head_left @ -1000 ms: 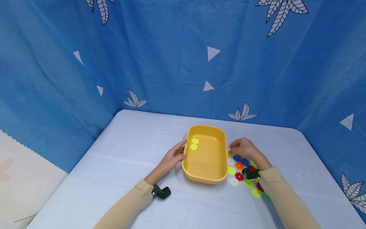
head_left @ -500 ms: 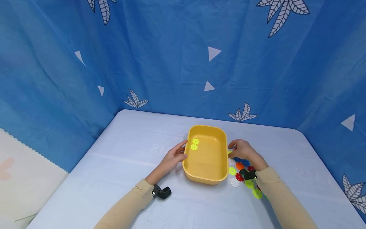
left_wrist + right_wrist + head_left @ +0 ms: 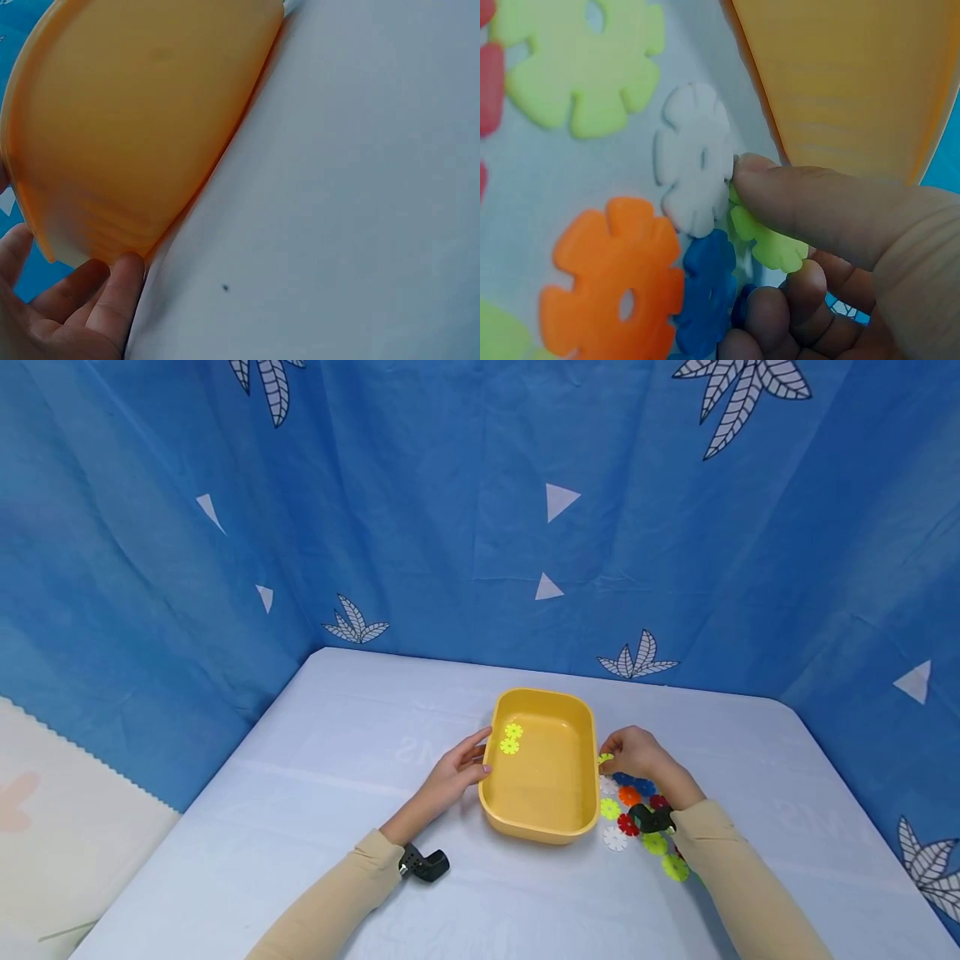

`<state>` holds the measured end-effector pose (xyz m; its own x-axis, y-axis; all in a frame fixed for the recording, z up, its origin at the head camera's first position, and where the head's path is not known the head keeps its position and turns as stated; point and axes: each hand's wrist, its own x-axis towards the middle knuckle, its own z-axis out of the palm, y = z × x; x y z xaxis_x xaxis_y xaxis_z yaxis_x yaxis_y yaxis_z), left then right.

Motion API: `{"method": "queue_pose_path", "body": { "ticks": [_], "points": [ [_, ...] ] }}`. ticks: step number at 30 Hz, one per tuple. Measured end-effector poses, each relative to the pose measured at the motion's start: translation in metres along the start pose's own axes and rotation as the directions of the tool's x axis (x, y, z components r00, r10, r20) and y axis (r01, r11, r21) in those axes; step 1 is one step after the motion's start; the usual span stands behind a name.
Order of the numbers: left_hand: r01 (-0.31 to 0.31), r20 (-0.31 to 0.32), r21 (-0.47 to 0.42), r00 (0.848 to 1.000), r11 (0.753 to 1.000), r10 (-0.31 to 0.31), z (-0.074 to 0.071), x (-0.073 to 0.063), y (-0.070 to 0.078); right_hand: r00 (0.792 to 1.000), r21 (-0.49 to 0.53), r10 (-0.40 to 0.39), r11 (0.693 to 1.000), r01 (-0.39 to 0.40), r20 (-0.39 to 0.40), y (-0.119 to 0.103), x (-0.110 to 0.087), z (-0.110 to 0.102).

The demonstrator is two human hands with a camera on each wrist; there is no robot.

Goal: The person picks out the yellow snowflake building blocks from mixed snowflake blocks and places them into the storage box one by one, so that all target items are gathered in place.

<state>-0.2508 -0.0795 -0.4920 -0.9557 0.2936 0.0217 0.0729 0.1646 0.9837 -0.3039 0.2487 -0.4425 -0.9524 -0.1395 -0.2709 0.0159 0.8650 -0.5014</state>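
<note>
A yellow plastic tub point(image 3: 536, 777) sits on the table, holding two yellow-green snowflake building discs point(image 3: 511, 739) near its left wall. At its left side, my left hand point(image 3: 448, 774) holds the rim; in the left wrist view several fingers point(image 3: 120, 300) bend against the outer wall. My right hand point(image 3: 637, 753), just beyond the tub's right side, pinches another yellow-green snowflake disc point(image 3: 776, 247) between thumb and fingers. That disc is tilted up, partly covered by the thumb. Close beside it lie a white disc point(image 3: 697, 161), a blue disc point(image 3: 709, 292) and an orange disc point(image 3: 615, 281).
More snowflake discs spread along the tub's right side, including a red disc point(image 3: 628, 824), a white disc point(image 3: 615, 837) and a yellow-green disc point(image 3: 675, 867). The right forearm covers part of them. Behind the white-covered table point(image 3: 330, 718) hangs a blue curtain point(image 3: 450, 527).
My right hand has shifted slightly down toward the near discs and its fingers have closed on a yellow-green disc, now raised at the fingertips. The left hand and tub stay put.
</note>
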Motion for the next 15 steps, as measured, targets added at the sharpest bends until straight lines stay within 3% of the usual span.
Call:
{"method": "queue_pose_path", "body": {
  "ticks": [15],
  "points": [
    [0.006,-0.007,0.009,1.000,1.000,-0.006,-0.0003,0.0002,-0.0009,0.999,0.008,-0.044,0.999,0.045,-0.020,0.0092,0.0008,-0.0011]
  ]
}}
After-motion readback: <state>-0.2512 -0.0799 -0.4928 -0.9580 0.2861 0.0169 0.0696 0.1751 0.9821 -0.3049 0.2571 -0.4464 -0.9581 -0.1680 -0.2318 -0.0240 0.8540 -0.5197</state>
